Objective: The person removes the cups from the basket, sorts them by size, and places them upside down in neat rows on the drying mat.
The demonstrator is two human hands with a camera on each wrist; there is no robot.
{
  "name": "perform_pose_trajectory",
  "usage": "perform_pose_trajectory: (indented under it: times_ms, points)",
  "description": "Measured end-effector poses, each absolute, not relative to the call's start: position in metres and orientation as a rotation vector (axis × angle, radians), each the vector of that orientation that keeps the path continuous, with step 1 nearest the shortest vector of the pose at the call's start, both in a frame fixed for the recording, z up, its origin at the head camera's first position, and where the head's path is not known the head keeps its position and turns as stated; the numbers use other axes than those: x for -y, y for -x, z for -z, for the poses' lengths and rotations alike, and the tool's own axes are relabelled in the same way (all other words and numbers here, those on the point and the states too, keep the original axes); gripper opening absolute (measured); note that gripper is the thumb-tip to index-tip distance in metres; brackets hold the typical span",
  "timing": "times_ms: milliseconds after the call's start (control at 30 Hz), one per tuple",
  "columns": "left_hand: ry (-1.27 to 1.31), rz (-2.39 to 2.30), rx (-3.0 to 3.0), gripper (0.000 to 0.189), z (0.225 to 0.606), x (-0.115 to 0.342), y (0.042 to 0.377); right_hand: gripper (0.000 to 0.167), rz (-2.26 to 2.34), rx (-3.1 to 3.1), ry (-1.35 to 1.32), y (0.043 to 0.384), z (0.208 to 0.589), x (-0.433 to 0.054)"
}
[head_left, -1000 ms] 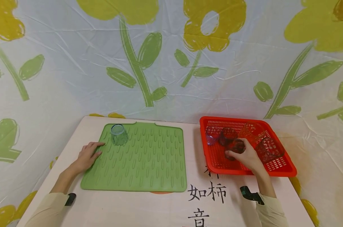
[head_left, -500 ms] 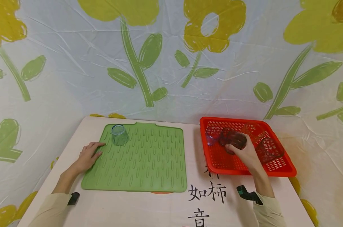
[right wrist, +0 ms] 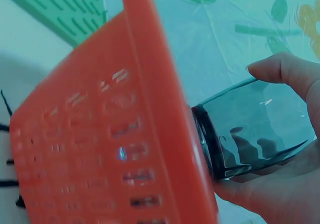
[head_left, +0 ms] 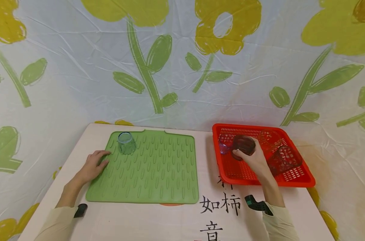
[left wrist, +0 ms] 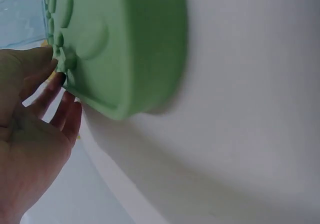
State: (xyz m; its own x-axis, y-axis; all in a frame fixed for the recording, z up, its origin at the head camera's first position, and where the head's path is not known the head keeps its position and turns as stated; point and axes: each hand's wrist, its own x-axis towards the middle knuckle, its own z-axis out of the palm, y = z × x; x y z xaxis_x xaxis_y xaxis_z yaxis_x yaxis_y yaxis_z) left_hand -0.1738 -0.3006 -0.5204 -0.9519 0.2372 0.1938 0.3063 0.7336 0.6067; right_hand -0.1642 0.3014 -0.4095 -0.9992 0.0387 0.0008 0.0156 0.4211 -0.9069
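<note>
Grasping a dark glass [head_left: 245,145] with the right hand [head_left: 258,163], pinching it between thumb and fingers, and holding it over the red basket [head_left: 242,182]. Not clenching anything with the left hand [head_left: 93,166], just resting it at the near-hand edge of the green mat [head_left: 158,170] with loose fingers, holding nothing.

Honestly, looking a bit risky. Crowding a small purple glass [head_left: 224,148] just beyond the right thumb, so probably clinking or tipping it if swinging too low that way. Maybe catching the basket rim too, if not lifting enough to clear it. Possibly slipping as well, judging by the smooth sides, if pinching too lightly. Worrying less about the faceted glass [head_left: 289,156] to the right of the right hand, or the clear glass [head_left: 270,138] ahead and to the right of it, unless pulling back sideways.

As for direction: in the right wrist view, pointing a thick dark-edged end away from the palm and toward the basket, tucking the other end back into the hand. Running the long axis outward from the palm, roughly alongside the thumb. Not managing to tell mouth from base, or how far off vertical it's leaning.
</note>
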Motion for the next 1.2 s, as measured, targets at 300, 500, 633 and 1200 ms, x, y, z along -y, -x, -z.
perform_pose_trajectory:
  times_ms: [300, 500, 633, 1200]
  points:
    - [0.405, 1.033, 2.739, 0.034, 0.508, 0.286, 0.173, 0.08, -1.762, 2.568, 0.006, 0.172, 0.407, -0.278]
    - [0.423, 1.083, 2.677, 0.032, 0.498, 0.271, 0.171, 0.076, -1.867, 2.479, -0.084, 0.176, 0.407, -0.259]
    - [0.41, 1.126, 2.671, 0.031, 0.492, 0.259, 0.166, 0.075, -1.941, 2.432, -0.12, 0.177, 0.408, -0.244]
    - [0.514, 1.212, 2.567, 0.031, 0.476, 0.199, 0.16, 0.072, -2.199, 2.222, -0.224, 0.181, 0.423, -0.184]
